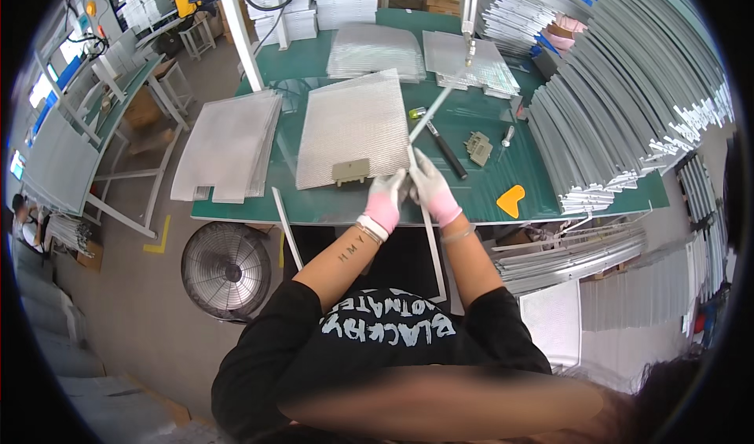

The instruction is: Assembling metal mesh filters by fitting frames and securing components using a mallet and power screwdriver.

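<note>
My hands wear white gloves with pink cuffs and meet at the near right corner of a silvery mesh panel (353, 126) on the green table. My right hand (432, 186) is closed around a thin white metal frame strip (430, 240). That strip runs up past the panel's edge and down in front of my body, where it turns a corner. My left hand (385, 199) is pinched beside it; its fingertips are partly hidden. On the panel's near edge lies a beige, notched plastic piece (351, 171). Another length of white strip (287, 228) shows left of my left forearm.
A hammer (448, 152), a beige connector-like part (478, 149), a small screwdriver-like tool (507, 135) and a yellow scraper (510, 200) lie at right. Mesh panels (228, 142) are stacked at left. Tall stacks of grey strips (620, 98) stand right. A floor fan (226, 271) is below.
</note>
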`<state>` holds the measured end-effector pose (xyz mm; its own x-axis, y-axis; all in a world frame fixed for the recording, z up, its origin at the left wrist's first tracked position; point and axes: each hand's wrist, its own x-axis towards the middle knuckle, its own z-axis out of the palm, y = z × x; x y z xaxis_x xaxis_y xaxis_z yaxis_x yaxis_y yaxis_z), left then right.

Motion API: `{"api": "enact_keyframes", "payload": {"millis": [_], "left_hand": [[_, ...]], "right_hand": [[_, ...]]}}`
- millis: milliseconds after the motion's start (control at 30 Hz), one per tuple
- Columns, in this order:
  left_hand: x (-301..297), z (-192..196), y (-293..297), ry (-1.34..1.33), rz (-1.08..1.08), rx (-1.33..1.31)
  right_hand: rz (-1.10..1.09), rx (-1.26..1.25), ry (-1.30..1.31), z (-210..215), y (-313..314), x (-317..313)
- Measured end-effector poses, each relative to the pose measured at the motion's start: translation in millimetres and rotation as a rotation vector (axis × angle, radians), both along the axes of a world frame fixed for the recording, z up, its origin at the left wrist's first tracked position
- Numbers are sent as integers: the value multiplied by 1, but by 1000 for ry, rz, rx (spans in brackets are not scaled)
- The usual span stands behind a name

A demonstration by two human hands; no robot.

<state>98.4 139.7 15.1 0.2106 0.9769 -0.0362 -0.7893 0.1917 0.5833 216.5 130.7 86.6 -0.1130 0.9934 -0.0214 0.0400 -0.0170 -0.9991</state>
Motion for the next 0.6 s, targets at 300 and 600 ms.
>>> {"api": "enact_keyframes", "payload": {"millis": [300,600], "left_hand": [[-144,57,-63,1267,471,435],[-196,58,-49,322,127,82]], "right_hand": [[77,-228,139,-18,27,36],[150,-168,249,-15,4,34]]}}
